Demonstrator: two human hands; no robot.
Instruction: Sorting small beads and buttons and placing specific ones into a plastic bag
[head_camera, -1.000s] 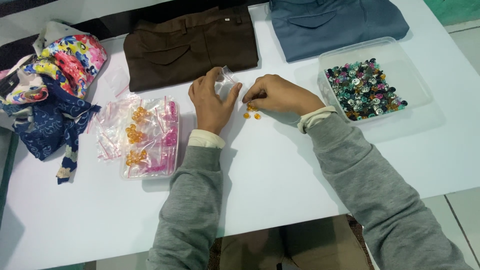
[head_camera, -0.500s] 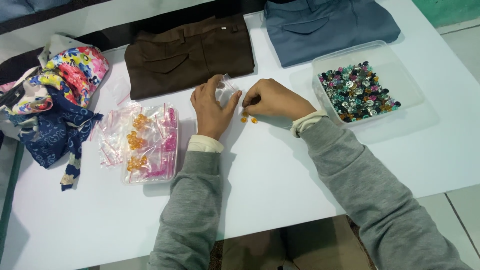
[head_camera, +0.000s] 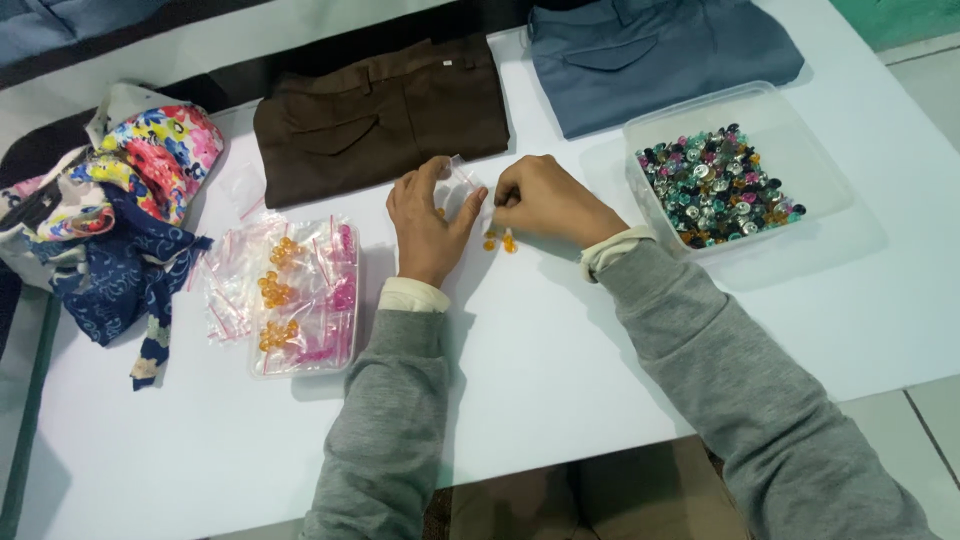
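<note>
Little has shifted since a moment ago: both hands stay together at the worktop's (head_camera: 560, 340) centre. At twelve o'clock lie brown trousers (head_camera: 385, 115) and blue-grey trousers (head_camera: 660, 50); at three o'clock a clear tub of mixed beads (head_camera: 715, 185); at nine o'clock a tray of filled bags (head_camera: 300, 295) and floral cloth (head_camera: 120, 215). Nothing blocks the hands. Left hand (head_camera: 425, 225) pinches a small clear zip bag (head_camera: 465, 185), which looks crumpled; right hand (head_camera: 545, 200) is curled shut over amber beads (head_camera: 498, 241), loose on the worktop.
</note>
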